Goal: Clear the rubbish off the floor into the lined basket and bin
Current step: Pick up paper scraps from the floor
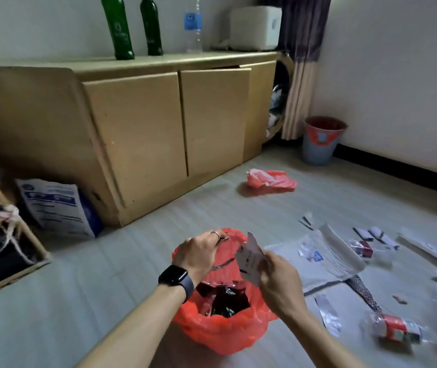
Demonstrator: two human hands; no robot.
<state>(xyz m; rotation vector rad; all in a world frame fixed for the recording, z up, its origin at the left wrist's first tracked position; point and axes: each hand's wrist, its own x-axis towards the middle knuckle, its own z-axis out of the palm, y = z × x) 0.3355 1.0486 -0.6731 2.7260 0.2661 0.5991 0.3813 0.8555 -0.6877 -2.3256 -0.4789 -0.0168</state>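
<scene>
Two hands (pixel 198 254) (pixel 278 282), one basket (pixel 220 333), one paper (pixel 250 257)

Home room, low wooden cabinet (pixel 137 123) against wall, green bottles (pixel 117 27) and water bottle (pixel 193 23) on top, curtain (pixel 301 67) in corner, grey bin (pixel 321 140), rubbish-strewn floor (pixel 79 274)

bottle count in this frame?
4. On the cabinet: left green bottle, right green bottle, and clear water bottle right of them, all upright. On the floor, lower right: red-labelled bottle, lying down. The blur there may hide more.
</scene>
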